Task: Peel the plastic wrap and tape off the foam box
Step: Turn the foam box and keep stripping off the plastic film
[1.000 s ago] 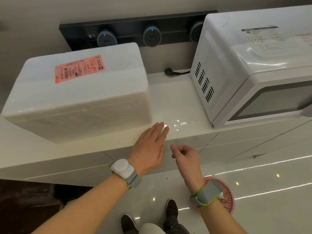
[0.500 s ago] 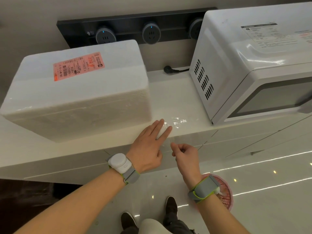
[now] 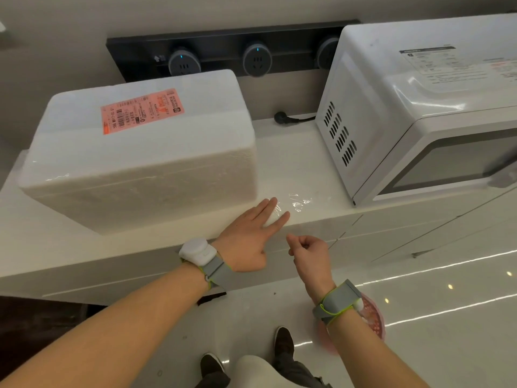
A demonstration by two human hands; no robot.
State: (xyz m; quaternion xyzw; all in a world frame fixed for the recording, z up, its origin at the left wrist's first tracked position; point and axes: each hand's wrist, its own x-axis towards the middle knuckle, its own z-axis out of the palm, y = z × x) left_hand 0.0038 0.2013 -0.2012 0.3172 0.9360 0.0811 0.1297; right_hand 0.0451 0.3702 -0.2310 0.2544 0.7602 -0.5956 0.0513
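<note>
A white foam box (image 3: 145, 163) with a pink shipping label (image 3: 141, 110) stands on the left of the white counter (image 3: 293, 152). A strip of clear tape or wrap (image 3: 299, 203) lies crumpled on the counter just right of the box's front corner. My left hand (image 3: 249, 233) lies flat with straight fingers at the counter's front edge, its fingertips on the near end of that clear strip. My right hand (image 3: 307, 252) hovers in front of the counter edge, fingers curled, thumb and forefinger pinched together, seemingly on a thin clear end of the strip.
A white microwave (image 3: 419, 107) fills the right of the counter. A black socket rail (image 3: 223, 54) runs along the wall, with a loose plug (image 3: 281, 118) below it. A red basket (image 3: 372, 317) sits on the glossy floor by my feet.
My left fingers have spread slightly on the clear strip. The right hand stays pinched in nearly the same spot. The view has shifted a little.
</note>
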